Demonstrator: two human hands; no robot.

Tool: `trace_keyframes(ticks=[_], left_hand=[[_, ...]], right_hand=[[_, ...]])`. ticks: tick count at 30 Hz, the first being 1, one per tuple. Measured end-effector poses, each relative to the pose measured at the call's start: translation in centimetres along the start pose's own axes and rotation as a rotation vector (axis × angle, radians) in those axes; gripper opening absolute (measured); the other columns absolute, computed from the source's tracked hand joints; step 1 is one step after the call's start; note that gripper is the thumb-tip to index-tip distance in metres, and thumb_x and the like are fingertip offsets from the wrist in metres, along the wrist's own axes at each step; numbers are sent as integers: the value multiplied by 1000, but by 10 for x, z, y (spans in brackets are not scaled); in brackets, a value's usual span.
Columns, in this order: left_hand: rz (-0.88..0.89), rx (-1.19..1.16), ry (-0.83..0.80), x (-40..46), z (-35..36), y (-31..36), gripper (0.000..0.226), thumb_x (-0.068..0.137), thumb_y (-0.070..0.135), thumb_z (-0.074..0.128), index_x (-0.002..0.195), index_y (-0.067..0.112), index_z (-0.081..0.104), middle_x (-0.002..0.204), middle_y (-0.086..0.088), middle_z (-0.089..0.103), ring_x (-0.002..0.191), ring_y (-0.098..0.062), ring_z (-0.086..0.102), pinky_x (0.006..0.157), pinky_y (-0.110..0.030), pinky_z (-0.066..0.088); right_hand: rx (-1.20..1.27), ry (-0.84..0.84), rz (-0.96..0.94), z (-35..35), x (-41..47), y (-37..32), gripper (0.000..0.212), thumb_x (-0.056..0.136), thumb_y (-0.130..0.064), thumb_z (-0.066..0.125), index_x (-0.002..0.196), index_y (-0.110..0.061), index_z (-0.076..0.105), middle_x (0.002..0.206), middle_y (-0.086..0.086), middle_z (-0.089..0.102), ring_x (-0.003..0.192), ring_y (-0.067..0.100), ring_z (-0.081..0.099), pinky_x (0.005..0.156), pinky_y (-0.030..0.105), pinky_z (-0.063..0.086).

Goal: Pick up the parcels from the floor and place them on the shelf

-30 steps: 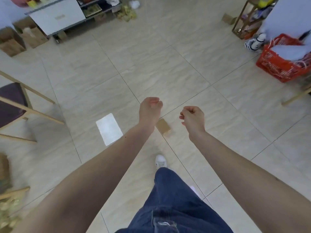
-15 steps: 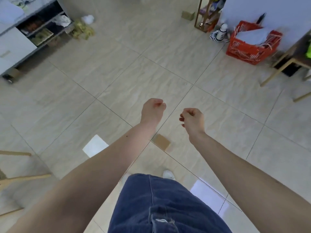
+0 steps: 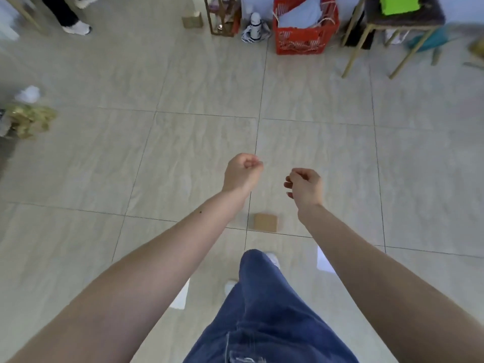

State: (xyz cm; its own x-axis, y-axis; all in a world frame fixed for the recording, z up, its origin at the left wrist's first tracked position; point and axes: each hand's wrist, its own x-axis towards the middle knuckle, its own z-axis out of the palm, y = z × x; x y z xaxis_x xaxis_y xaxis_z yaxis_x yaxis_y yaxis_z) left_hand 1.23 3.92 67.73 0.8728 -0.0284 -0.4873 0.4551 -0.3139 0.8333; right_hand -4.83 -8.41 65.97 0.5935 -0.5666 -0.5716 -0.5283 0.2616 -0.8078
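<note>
A small brown cardboard parcel (image 3: 265,222) lies flat on the tiled floor, just ahead of my feet and between my forearms. My left hand (image 3: 243,172) hangs above and left of it, curled into a fist with nothing in it. My right hand (image 3: 305,186) hovers above and right of it, fingers loosely curled and holding nothing. A second brown parcel (image 3: 192,20) stands far ahead by a gold metal shelf frame (image 3: 221,15). Neither hand touches a parcel.
A red plastic crate (image 3: 305,30) with cloth in it stands at the back, a white bottle (image 3: 255,22) beside it. A gold-legged stool (image 3: 392,24) is at the far right. Crumpled wrapping (image 3: 27,119) lies at the left edge. Another person's legs (image 3: 68,14) stand at the top left.
My view has swung to the right, bringing the red crate and shelf frame to the top centre. The parcel has slid lower, between my arms. Both hands kept their curled pose.
</note>
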Motion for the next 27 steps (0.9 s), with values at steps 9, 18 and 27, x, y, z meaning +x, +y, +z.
trace_keyframes(ticks=[9, 18, 27], left_hand=[[126, 156, -296, 60, 30, 34, 5, 87, 15, 62, 89, 19, 63, 82, 6, 60, 79, -14, 57, 75, -31, 49], [186, 300, -588, 100, 68, 73, 4, 85, 16, 64, 88, 19, 62, 82, 0, 58, 73, -19, 52, 72, -31, 47], [287, 494, -869, 141, 90, 93, 10, 85, 20, 64, 95, 19, 63, 88, 4, 62, 84, -16, 60, 78, -32, 50]], right_hand=[[225, 292, 35, 11, 28, -6, 15, 90, -4, 50, 100, -11, 60, 77, 2, 62, 67, 12, 62, 59, 26, 45], [373, 518, 94, 15, 47, -32, 16, 92, -7, 51, 103, -10, 62, 80, 2, 63, 67, 12, 63, 60, 27, 46], [531, 800, 164, 40, 54, -25, 13, 89, -11, 51, 89, -20, 60, 91, 5, 68, 80, 18, 68, 75, 37, 51]])
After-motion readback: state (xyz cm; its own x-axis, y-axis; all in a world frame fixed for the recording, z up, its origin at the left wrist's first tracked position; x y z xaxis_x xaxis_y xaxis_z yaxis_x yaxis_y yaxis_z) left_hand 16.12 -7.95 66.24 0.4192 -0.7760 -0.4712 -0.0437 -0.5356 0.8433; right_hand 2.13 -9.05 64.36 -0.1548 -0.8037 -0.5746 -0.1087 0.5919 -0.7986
